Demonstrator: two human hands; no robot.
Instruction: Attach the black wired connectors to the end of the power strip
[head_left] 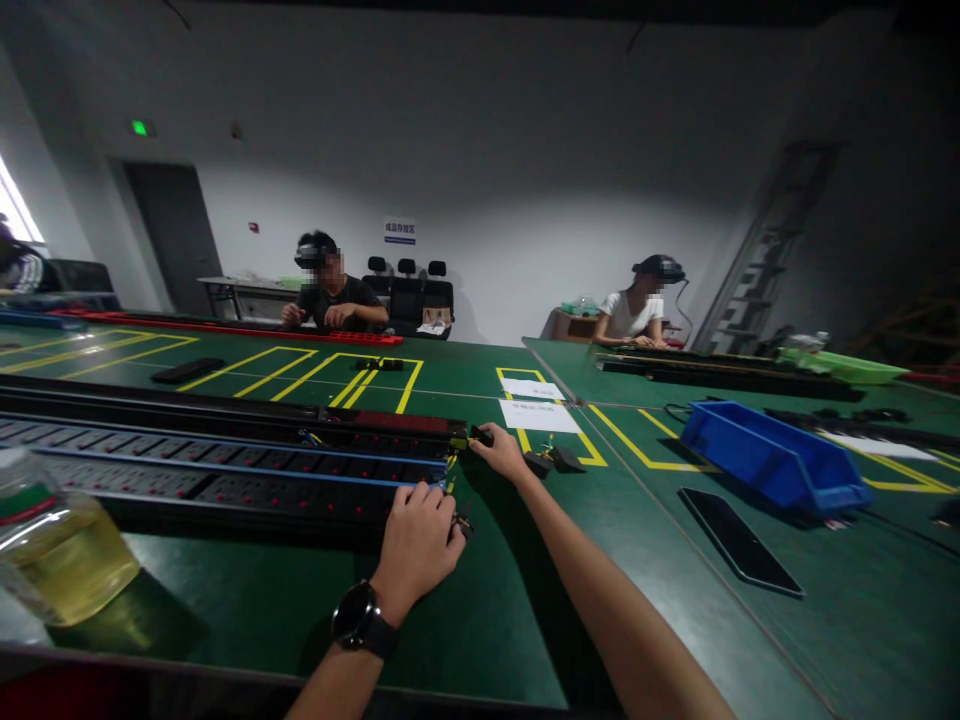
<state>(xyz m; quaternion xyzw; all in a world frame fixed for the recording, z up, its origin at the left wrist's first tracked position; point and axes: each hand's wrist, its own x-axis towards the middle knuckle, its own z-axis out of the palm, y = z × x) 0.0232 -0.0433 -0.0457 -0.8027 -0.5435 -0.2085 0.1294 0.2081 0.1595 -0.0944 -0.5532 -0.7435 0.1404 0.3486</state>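
Slotted black strips (247,503) look like hard plastic, mostly matt; rear black rail (150,398) is smooth with a faint sheen, metal or plastic, can't tell. Tabletop (480,630) smooth, semi-gloss, picks up soft reflections. Yellow marking (410,388) reads as flat tape. Blue bin (742,465): smooth moulded plastic, slight shine. Phone (739,540): smooth, glassy dark face. Bottle (75,570): clear, glossy, plastic-looking. Watch (356,613): shiny face, duller strap. White sheet (540,415): matt paper.

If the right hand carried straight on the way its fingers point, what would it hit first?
The right hand would probably meet the end of the long black rail, just ahead; depth is unclear, so they may be touching.
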